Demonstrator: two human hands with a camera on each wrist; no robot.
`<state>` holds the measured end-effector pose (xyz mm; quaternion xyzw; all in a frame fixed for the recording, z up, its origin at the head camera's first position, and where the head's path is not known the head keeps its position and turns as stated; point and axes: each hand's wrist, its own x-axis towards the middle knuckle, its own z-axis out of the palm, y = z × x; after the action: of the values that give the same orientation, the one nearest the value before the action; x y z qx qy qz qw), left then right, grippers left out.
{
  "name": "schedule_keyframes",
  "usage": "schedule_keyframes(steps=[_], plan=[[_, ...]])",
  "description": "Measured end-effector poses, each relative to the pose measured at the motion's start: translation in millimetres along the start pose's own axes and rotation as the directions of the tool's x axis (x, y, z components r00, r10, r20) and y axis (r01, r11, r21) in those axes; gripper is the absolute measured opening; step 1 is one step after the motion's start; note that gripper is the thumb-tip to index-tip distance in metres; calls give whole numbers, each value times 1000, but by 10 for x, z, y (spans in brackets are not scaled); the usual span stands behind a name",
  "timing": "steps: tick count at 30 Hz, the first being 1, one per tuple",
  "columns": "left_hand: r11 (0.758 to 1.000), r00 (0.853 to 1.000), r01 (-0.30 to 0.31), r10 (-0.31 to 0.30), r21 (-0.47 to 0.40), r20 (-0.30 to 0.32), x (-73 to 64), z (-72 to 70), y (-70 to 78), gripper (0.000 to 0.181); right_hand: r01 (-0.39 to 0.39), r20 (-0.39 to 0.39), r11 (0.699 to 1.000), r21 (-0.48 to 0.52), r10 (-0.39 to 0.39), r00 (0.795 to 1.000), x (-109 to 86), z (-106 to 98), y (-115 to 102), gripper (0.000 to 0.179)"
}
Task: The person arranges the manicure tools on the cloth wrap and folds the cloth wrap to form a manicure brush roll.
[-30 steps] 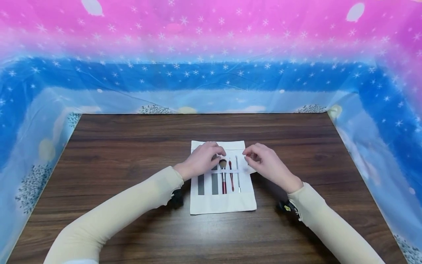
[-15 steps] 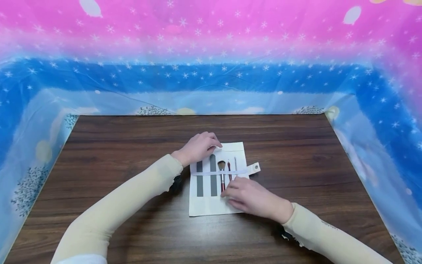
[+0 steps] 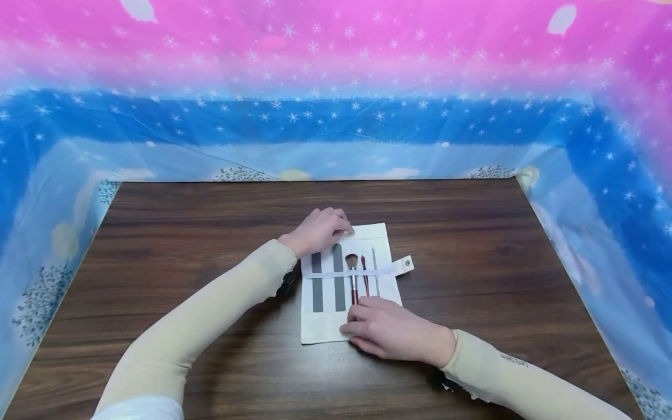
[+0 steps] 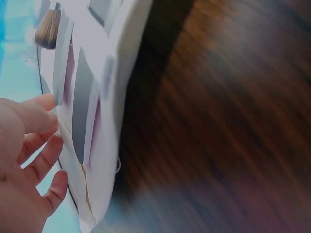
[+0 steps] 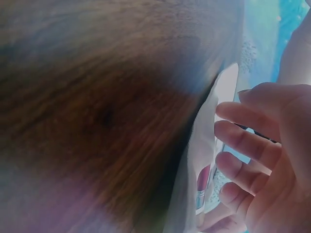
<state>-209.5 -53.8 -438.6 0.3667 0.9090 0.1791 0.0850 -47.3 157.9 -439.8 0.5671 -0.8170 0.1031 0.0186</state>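
Note:
A white fabric tool roll lies unfolded on the table. Under its elastic band sit two flat grey strips, a soft-bristled brush, a thin red-handled tool and a slim silver tool. My left hand rests at the roll's upper left edge, fingertips against the cloth in the left wrist view. Across the lower right edge lies my right hand, covering the tools' lower ends. Its fingers look loosely bent and touch the cloth in the right wrist view.
A strap with a metal snap sticks out from the roll's right side. Brown wood-grain table surrounds the roll. A pink and blue snowflake-patterned cloth stands along the back and both sides.
My right hand has moved from the strap side down to the roll's lower right edge, leaving the snap strap exposed. My left hand has shifted slightly up and left, onto the top edge.

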Motion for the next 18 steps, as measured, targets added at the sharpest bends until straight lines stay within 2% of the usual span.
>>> schedule_keyframes(steps=[5,11,14,18], plan=[[999,999,34,-34,-17,7,-51,-38,-33,30,-2,-5,1000,-6,2,1000,-32,-22,32,17],[996,997,74,-74,-51,4,-151,-81,-100,27,-33,-29,999,20,33,999,-167,-38,117,14],[996,997,79,-79,-49,-8,-224,-86,-165,25,-60,-33,998,15,61,998,-268,-40,167,15],[996,997,74,-76,-45,-26,-331,-98,-234,23,-133,-40,990,49,135,990,-408,-53,222,15]])
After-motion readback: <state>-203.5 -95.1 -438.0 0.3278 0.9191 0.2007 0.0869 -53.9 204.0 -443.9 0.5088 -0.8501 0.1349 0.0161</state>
